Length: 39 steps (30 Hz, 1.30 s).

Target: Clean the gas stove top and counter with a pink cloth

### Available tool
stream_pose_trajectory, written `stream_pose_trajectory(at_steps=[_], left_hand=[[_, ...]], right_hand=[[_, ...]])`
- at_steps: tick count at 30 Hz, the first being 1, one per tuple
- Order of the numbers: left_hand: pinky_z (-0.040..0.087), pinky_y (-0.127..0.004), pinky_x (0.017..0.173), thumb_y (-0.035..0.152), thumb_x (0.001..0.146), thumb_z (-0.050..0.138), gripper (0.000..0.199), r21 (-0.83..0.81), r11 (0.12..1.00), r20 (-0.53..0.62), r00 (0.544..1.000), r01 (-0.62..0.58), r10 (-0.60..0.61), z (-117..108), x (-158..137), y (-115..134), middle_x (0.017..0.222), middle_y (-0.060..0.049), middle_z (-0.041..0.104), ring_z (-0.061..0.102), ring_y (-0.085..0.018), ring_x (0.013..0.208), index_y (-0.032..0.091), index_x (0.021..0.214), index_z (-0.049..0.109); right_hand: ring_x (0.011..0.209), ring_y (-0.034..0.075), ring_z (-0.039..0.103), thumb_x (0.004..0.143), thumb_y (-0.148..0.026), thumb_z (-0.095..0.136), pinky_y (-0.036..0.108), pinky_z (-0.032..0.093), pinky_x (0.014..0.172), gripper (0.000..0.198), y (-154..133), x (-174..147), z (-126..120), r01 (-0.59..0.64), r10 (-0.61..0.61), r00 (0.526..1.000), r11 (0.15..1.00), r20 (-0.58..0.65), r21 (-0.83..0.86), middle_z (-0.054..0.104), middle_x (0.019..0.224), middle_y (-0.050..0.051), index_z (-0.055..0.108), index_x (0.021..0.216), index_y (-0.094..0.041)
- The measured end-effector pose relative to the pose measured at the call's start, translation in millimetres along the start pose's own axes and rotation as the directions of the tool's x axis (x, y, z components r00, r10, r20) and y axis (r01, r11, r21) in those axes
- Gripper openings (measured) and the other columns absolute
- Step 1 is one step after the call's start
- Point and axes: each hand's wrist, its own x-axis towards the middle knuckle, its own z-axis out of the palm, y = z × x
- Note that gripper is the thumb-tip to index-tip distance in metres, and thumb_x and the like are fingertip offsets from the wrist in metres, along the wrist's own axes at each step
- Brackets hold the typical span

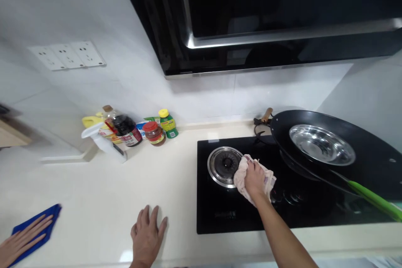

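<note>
My right hand [255,178] presses a pale pink cloth [241,176] onto the black glass cooktop [216,213]. The cloth touches the right edge of the left burner [225,166], which has a shiny metal ring. My left hand [147,234] rests on the white countertop [100,201], left of the cooktop. Its fingers are spread and nothing is in it.
Another person's hand [28,238] lies on a blue cloth [50,217] at far left. A large wok [373,163] holds a steel bowl [323,144]; a green handle [373,199] juts rightward. Bottles, a red-lidded jar [153,134] and a range hood [266,16] surround the back.
</note>
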Motion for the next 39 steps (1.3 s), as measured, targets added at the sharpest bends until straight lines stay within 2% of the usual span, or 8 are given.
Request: stream_pose_trajectory(at_steps=[5, 9, 14, 19, 25, 30, 34, 39], left_hand=[[0.04, -0.056, 0.115, 0.051, 0.098, 0.042, 0.056, -0.012, 0.999, -0.031, 0.999, -0.037, 0.036, 18, -5, -10, 0.158, -0.018, 0.052, 0.041, -0.034, 0.15, 0.019, 0.14, 0.063], [0.039, -0.057, 0.117, 0.051, 0.098, 0.043, 0.058, 0.008, 0.997, -0.05, 0.996, -0.072, 0.072, 28, -9, -16, 0.159, -0.018, 0.052, 0.041, -0.034, 0.151, 0.02, 0.143, 0.061], [0.039, -0.058, 0.117, 0.052, 0.097, 0.045, 0.057, 0.05, 0.993, -0.137, 0.984, -0.11, 0.116, 44, -13, -22, 0.158, -0.018, 0.054, 0.043, -0.035, 0.149, 0.021, 0.143, 0.062], [0.04, -0.057, 0.116, 0.051, 0.096, 0.048, 0.055, 0.064, 0.994, -0.113, 0.988, -0.093, 0.1, 51, -16, -25, 0.158, -0.015, 0.055, 0.044, -0.034, 0.149, 0.025, 0.143, 0.062], [0.04, -0.057, 0.117, 0.05, 0.097, 0.047, 0.057, 0.038, 0.994, -0.06, 0.993, -0.103, 0.106, 36, -14, -21, 0.16, -0.017, 0.052, 0.044, -0.035, 0.15, 0.022, 0.145, 0.061], [0.039, -0.056, 0.117, 0.051, 0.097, 0.049, 0.056, 0.025, 0.997, -0.038, 0.996, -0.078, 0.079, 30, -10, -18, 0.157, -0.017, 0.055, 0.045, -0.035, 0.149, 0.022, 0.142, 0.063], [0.04, -0.056, 0.117, 0.053, 0.097, 0.047, 0.057, 0.022, 0.996, -0.045, 0.996, -0.082, 0.083, 26, -7, -16, 0.155, -0.019, 0.056, 0.045, -0.036, 0.148, 0.019, 0.141, 0.063], [0.039, -0.054, 0.117, 0.054, 0.098, 0.045, 0.058, -0.011, 0.998, -0.034, 0.997, -0.069, 0.069, 23, -4, -14, 0.155, -0.018, 0.056, 0.045, -0.035, 0.148, 0.02, 0.141, 0.063]], right_hand=[[0.143, 0.033, 0.041, 0.103, -0.026, 0.029, 0.049, 0.028, 0.116, 0.055, 6, 61, 5, -0.078, 0.079, 0.997, 0.995, 0.019, -0.058, 0.041, 0.161, 0.016, 0.049, 0.154, -0.023], [0.142, 0.036, 0.04, 0.103, -0.034, 0.032, 0.051, 0.027, 0.115, 0.054, -8, 113, 10, -0.11, 0.114, 0.993, 0.991, 0.042, -0.08, 0.038, 0.163, 0.014, 0.049, 0.153, -0.025], [0.141, 0.037, 0.039, 0.103, -0.039, 0.033, 0.054, 0.026, 0.114, 0.053, -56, 166, 26, -0.055, 0.065, 0.993, 0.994, 0.094, -0.096, 0.04, 0.16, 0.015, 0.049, 0.152, -0.025], [0.135, 0.038, 0.041, 0.104, -0.039, 0.034, 0.058, 0.024, 0.112, 0.053, -128, 176, 44, 0.056, -0.045, 0.99, 0.995, 0.13, -0.084, 0.043, 0.155, 0.017, 0.052, 0.151, -0.024], [0.138, 0.039, 0.039, 0.105, -0.047, 0.036, 0.059, 0.019, 0.116, 0.057, -204, 131, 56, 0.251, -0.24, 0.952, 0.967, 0.192, -0.036, 0.041, 0.159, 0.019, 0.049, 0.154, -0.02], [0.151, 0.045, 0.025, 0.099, -0.062, 0.049, 0.065, 0.009, 0.121, 0.073, -228, 66, 55, 0.369, -0.364, 0.898, 0.929, 0.247, 0.027, 0.031, 0.168, 0.018, 0.044, 0.158, -0.019], [0.157, 0.048, 0.015, 0.093, -0.058, 0.06, 0.068, 0.004, 0.124, 0.082, -207, -12, 45, 0.516, -0.532, 0.802, 0.846, 0.273, 0.133, 0.019, 0.174, 0.018, 0.038, 0.162, -0.02], [0.16, 0.044, 0.01, 0.093, -0.052, 0.062, 0.07, 0.009, 0.125, 0.08, -131, -111, 26, 0.584, -0.622, 0.725, 0.783, 0.294, 0.215, 0.012, 0.177, 0.007, 0.032, 0.164, -0.035]])
